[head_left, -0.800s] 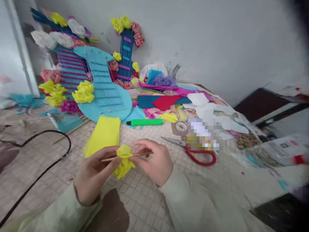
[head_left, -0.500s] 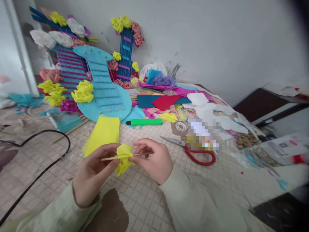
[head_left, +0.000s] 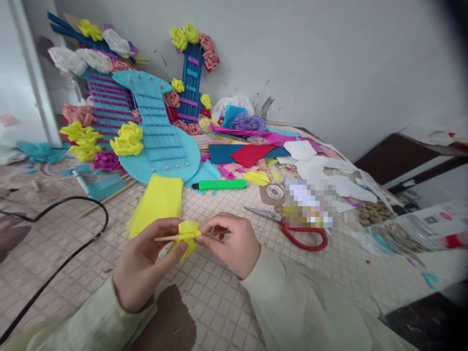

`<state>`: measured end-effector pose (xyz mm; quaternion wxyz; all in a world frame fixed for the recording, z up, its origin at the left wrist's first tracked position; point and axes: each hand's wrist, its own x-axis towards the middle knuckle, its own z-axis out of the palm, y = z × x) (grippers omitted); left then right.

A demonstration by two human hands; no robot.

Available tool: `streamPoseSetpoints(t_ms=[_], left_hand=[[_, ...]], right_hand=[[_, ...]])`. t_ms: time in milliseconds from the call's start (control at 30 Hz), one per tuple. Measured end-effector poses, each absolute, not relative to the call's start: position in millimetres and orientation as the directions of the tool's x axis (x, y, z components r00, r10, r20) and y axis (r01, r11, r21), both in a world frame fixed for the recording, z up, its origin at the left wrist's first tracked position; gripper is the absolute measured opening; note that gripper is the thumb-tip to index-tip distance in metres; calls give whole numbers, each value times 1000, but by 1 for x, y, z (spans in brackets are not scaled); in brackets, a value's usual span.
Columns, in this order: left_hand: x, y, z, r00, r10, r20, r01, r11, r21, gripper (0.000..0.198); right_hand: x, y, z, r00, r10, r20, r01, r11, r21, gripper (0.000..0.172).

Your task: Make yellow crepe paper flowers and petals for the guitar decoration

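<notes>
Between my hands, a piece of yellow crepe paper (head_left: 188,227) is wrapped round a thin wooden stick (head_left: 165,239), which lies nearly level. My left hand (head_left: 137,265) has its thumb and fingers closed on the paper, and the stick's left end pokes out past it. From the right, my right hand (head_left: 236,246) pinches the stick and the paper's edge between thumb and forefinger. Just beyond my left hand lies a stack of yellow paper sheets (head_left: 159,200). Red-handled scissors (head_left: 307,245) rest, blades pointing left, beside my right hand.
A green marker (head_left: 221,185) lies behind the hands. Paper-flowered cardboard instruments, one a light blue guitar (head_left: 161,146), lean at the back left. Coloured paper scraps and purple yarn (head_left: 250,123) are piled behind. A black cable (head_left: 78,243) curves along the left; a plastic bottle (head_left: 405,229) lies right.
The yellow paper's upper flap has folded lower, and my left thumb has shifted slightly over the paper. Both hands keep their hold on the stick and paper.
</notes>
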<state>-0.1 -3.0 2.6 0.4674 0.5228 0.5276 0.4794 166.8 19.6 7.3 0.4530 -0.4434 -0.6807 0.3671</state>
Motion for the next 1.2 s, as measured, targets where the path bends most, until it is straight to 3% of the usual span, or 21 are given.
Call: streamPoseSetpoints(t_ms=[233,500,733,1200], left_hand=[[-4,-2,6,8,1000,-6,66,5,998,21],[-6,-1,7,33,999,-21,34,20,999,23],[0,-4,11,14,1000,-24,147,22,989,26],[-2,0,6,-60,996,-73,121,79,989,30]], right_hand=[[166,19,8,-200,949,245,244,290,-925,9],[165,18,10,-201,929,310,248,354,-902,7],[163,16,5,-199,928,315,194,353,-915,16],[162,14,8,-327,854,404,331,504,-798,6]])
